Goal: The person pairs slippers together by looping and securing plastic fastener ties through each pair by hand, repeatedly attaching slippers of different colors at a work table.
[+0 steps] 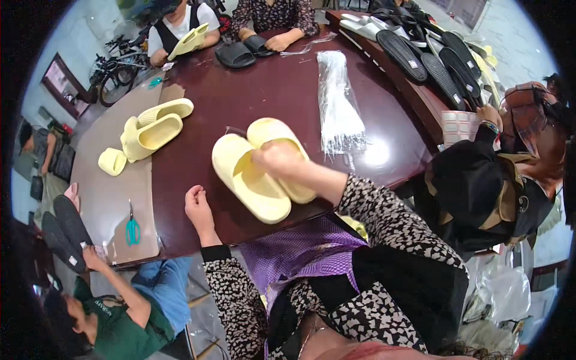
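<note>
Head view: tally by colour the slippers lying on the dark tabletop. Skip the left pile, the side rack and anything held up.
Yellow slippers: 2, in front of the wearer, right hand on them
Black slippers: 2, at the far end
Total: 4

Head-worn fisheye, steeply down, close

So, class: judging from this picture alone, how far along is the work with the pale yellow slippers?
Looks done: a pair of yellow slippers sits stacked to the left. In hand: the right hand presses on the yellow pair side by side on the table; the left hand rests nearby. Left: the bundle of clear bags lies untouched, and this pair is unbagged.
</note>
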Available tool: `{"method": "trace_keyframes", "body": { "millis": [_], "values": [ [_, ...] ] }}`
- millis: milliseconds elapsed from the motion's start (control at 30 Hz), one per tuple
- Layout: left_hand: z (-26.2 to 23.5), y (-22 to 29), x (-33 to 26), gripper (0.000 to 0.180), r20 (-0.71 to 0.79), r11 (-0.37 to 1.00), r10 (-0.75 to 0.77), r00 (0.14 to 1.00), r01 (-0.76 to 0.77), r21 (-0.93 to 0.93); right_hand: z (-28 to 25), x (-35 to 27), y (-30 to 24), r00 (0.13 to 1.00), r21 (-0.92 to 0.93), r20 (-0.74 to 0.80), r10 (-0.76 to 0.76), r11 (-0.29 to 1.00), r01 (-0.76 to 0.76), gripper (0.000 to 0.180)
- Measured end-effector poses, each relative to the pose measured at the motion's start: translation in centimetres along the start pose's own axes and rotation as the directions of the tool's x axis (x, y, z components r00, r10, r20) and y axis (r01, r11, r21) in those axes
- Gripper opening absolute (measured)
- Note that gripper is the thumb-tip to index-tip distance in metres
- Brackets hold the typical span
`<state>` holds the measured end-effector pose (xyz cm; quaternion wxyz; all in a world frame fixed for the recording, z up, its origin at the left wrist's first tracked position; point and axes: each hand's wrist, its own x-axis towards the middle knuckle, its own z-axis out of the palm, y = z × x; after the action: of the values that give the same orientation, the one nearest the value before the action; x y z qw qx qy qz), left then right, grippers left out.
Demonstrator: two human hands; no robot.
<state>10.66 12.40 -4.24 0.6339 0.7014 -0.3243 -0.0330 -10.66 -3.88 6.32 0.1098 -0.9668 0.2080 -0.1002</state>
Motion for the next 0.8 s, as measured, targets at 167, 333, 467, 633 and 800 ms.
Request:
{"method": "trace_keyframes", "body": {
  "millis": [167,333,467,633,800],
  "values": [
    [-1.8,0.6,-0.6,0.013,-0.019,0.997,-0.038,0.999,0.039,0.073,-6.8,0.3,6.9,0.923,0.524,-0.228,0.309,0.838,-0.151,0.019],
    [1.6,0.6,0.6,0.013,0.054,1.000,0.006,0.999,-0.006,-0.011,-27.7,-3.4,33.4,0.650,0.720,-0.517,0.557,0.694,-0.023,0.018],
    [-0.8,-0.1,0.3,0.014,-0.007,0.997,-0.072,0.997,0.071,-0.028,-29.8,-1.2,25.6,0.479,0.596,-0.706,0.521,0.803,0.005,0.022],
    [0.5,1.2,0.4,0.013,0.004,0.995,-0.043,0.999,0.044,-0.085,-23.8,-6.2,20.5,0.961,-0.873,-0.270,0.062,0.405,-0.271,0.024],
    [0.3,0.5,-0.2,0.013,0.021,0.996,-0.067,0.998,0.068,-0.053,-7.2,-10.2,16.3,0.959,0.259,-0.245,0.140,0.963,-0.075,0.014]
  ]
}}
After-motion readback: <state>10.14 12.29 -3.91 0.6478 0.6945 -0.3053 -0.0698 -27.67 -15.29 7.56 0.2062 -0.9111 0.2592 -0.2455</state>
